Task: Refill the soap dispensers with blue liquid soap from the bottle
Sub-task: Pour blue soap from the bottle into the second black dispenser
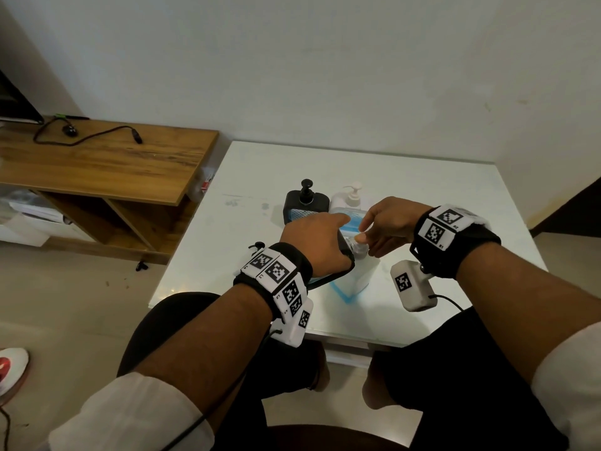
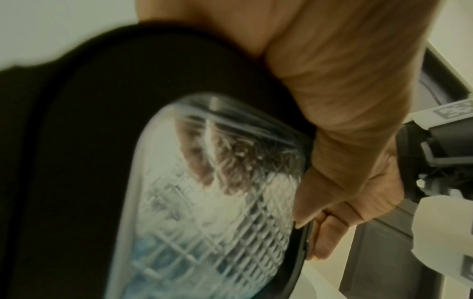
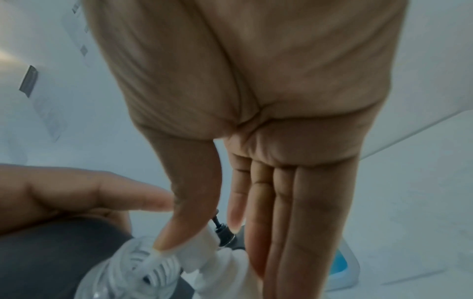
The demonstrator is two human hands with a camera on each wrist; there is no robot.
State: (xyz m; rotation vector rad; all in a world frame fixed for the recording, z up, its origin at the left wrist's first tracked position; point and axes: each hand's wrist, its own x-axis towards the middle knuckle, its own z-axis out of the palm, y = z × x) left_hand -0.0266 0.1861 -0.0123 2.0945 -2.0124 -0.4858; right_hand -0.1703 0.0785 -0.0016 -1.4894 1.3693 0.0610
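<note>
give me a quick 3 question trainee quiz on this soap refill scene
1. True or false: the left hand grips the black dispenser nearest the person.
2. What does the right hand touch? A) a black pump head B) the open threaded neck of the near dispenser C) the cable on the wooden desk
3. Fill in: behind the hands, a second black dispenser and a white pump bottle stand on the white ____.

Key: 1 true; 2 B; 3 table.
</note>
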